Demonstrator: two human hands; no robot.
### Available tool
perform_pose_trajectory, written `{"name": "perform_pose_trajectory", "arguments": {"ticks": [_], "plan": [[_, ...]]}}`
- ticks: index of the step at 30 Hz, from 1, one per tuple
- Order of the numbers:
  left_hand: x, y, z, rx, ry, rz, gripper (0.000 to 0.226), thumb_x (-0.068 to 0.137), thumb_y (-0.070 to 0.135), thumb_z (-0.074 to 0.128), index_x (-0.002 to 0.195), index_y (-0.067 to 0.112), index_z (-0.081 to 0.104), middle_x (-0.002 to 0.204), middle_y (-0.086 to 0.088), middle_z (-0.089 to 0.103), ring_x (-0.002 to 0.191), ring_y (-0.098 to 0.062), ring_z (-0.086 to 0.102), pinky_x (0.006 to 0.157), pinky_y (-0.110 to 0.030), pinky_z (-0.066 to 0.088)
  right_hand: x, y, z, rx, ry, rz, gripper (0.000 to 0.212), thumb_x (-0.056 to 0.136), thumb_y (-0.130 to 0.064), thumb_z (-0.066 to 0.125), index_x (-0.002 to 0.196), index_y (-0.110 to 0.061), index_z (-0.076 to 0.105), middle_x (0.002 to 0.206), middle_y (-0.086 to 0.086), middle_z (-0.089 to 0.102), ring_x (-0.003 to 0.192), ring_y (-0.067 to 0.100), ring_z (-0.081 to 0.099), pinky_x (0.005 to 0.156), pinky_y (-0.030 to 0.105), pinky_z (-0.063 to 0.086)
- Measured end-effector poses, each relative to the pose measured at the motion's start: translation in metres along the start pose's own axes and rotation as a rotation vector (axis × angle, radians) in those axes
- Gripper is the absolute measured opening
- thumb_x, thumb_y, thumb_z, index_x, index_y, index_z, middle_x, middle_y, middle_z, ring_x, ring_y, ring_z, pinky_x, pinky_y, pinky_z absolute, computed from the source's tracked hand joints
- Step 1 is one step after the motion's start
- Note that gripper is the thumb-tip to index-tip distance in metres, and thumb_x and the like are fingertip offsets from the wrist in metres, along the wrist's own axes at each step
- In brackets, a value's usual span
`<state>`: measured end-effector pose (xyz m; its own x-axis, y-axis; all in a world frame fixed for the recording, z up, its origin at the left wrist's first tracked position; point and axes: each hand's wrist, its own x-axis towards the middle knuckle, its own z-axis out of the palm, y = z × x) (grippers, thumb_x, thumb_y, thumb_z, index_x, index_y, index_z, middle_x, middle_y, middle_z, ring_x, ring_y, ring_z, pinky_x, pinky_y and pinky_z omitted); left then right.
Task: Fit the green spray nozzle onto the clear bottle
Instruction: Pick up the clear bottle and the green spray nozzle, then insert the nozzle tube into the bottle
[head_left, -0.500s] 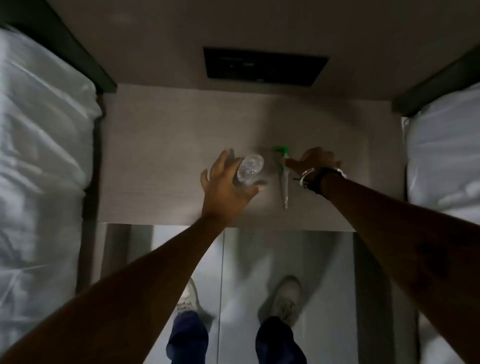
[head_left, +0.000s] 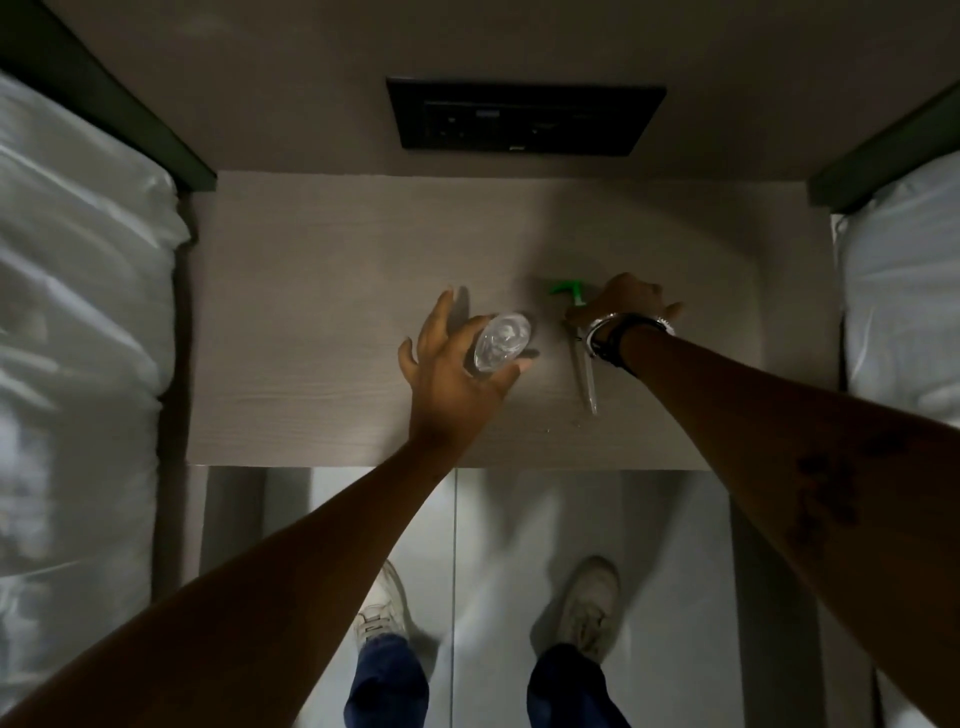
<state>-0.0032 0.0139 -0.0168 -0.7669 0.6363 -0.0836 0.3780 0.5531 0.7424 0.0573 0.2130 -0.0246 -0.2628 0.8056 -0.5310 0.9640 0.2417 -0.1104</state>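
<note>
Pale wood-grain desk (head_left: 311, 322) carries both parts, near each other. Left hand (head_left: 449, 371) curls thumb and forefinger round the upright clear plastic bottle (head_left: 501, 340), presumably steadying it for fitting. Right hand (head_left: 626, 301) arches over the green spray nozzle (head_left: 568, 289), which lies flat; whether it grips cannot be told.

R hand (head_left: 626, 301) moved slightly up-frame vs 0.5 s ago. Green spray nozzle (head_left: 569, 288) went w/ it: head sits a bit higher, more green exposed. Dip tube (head_left: 586, 374) lower end swung toward frame right, now tilted.
</note>
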Motion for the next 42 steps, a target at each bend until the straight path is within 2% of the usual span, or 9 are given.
{"name": "perform_pose_trajectory", "arguments": {"ticks": [5, 7, 9, 15, 17, 19, 22, 37, 42], "plan": [[0.008, 0.0, -0.005, 0.004, -0.038, -0.006, 0.048, 0.069, 0.053, 0.07, 0.111, 0.031, 0.061, 0.156, -0.002, 0.023, 0.143, -0.019, 0.022, 0.113, -0.053, 0.002, 0.008, 0.001, -0.007, 0.171, -0.074, 0.031, 0.036, 0.067, -0.043, 0.075, 0.072, -0.014, 0.054, 0.099, 0.012, 0.064, 0.116, 0.036, 0.052, 0.105, 0.051, 0.035], [0.012, -0.004, -0.009, 0.04, -0.085, 0.036, 0.05, 0.071, 0.055, 0.066, 0.114, 0.032, 0.06, 0.157, -0.003, 0.018, 0.145, -0.021, 0.013, 0.112, -0.053, -0.001, 0.004, -0.001, -0.018, 0.402, -0.076, 0.049, 0.038, 0.063, -0.045, 0.076, 0.066, -0.011, 0.06, 0.073, 0.008, 0.063, 0.089, 0.03, 0.063, 0.078, 0.036, 0.051], [0.018, -0.009, -0.013, 0.066, -0.142, 0.075, 0.051, 0.071, 0.056, 0.067, 0.116, 0.033, 0.059, 0.159, -0.002, 0.011, 0.145, -0.017, 0.001, 0.112, -0.053, -0.005, -0.004, -0.002, -0.03, 0.618, -0.057, -0.001, 0.028, 0.068, -0.036, 0.077, 0.064, -0.012, 0.065, 0.063, 0.002, 0.06, 0.072, 0.023, 0.06, 0.06, 0.026, 0.046], [0.033, -0.019, -0.024, 0.142, -0.26, 0.15, 0.057, 0.068, 0.059, 0.068, 0.121, 0.042, 0.054, 0.16, -0.001, 0.003, 0.143, -0.016, -0.01, 0.113, -0.057, -0.007, -0.056, 0.001, -0.057, 0.915, 0.168, -0.381, 0.012, 0.081, -0.035, 0.07, 0.092, -0.029, 0.07, 0.097, -0.016, 0.07, 0.089, -0.007, 0.058, 0.079, 0.003, 0.043], [0.035, -0.018, -0.025, 0.155, -0.281, 0.152, 0.059, 0.067, 0.058, 0.07, 0.121, 0.042, 0.054, 0.16, -0.001, 0.003, 0.143, -0.017, -0.01, 0.113, -0.058, -0.007, -0.072, 0.002, -0.057, 0.956, 0.269, -0.479, 0.023, 0.076, -0.047, 0.07, 0.091, -0.03, 0.073, 0.11, -0.026, 0.068, 0.11, -0.008, 0.055, 0.098, 0.016, 0.043], [0.037, -0.018, -0.026, 0.174, -0.294, 0.153, 0.059, 0.066, 0.058, 0.07, 0.121, 0.044, 0.053, 0.16, -0.001, 0.002, 0.145, -0.02, -0.009, 0.113, -0.056, -0.008, -0.083, 0.001, -0.056, 1.017, 0.353, -0.477, 0.029, 0.074, -0.049, 0.071, 0.093, -0.027, 0.074, 0.129, -0.003, 0.064, 0.128, 0.013, 0.05, 0.108, 0.044, 0.04], [0.038, -0.017, -0.026, 0.199, -0.304, 0.145, 0.059, 0.067, 0.058, 0.07, 0.122, 0.045, 0.052, 0.16, -0.001, 0.002, 0.146, -0.023, -0.006, 0.112, -0.054, -0.008, -0.1, -0.005, -0.063, 1.089, 0.38, -0.479, 0.022, 0.074, -0.046, 0.07, 0.091, -0.032, 0.073, 0.139, 0.005, 0.055, 0.136, 0.018, 0.04, 0.111, 0.054, 0.034], [0.04, -0.02, -0.019, 0.175, -0.309, 0.134, 0.069, 0.065, 0.044, 0.078, 0.126, 0.037, 0.047, 0.159, 0.003, 0.006, 0.144, -0.016, -0.007, 0.116, -0.056, -0.003, -0.109, -0.012, -0.005, 0.518, 0.39, -0.815, 0.038, 0.076, -0.044, 0.063, 0.101, -0.017, 0.071, 0.149, 0.007, 0.039, 0.138, 0.03, 0.035, 0.107, 0.059, 0.033], [0.042, -0.022, -0.015, 0.182, -0.342, 0.157, 0.05, 0.066, 0.051, 0.074, 0.112, 0.04, 0.059, 0.16, 0.004, 0.006, 0.146, -0.02, -0.007, 0.116, -0.053, -0.006, -0.098, -0.009, 0.021, 0.4, 0.383, -0.752, 0.034, 0.072, -0.044, 0.07, 0.097, -0.021, 0.072, 0.15, 0.006, 0.039, 0.137, 0.028, 0.035, 0.104, 0.048, 0.03]]}}
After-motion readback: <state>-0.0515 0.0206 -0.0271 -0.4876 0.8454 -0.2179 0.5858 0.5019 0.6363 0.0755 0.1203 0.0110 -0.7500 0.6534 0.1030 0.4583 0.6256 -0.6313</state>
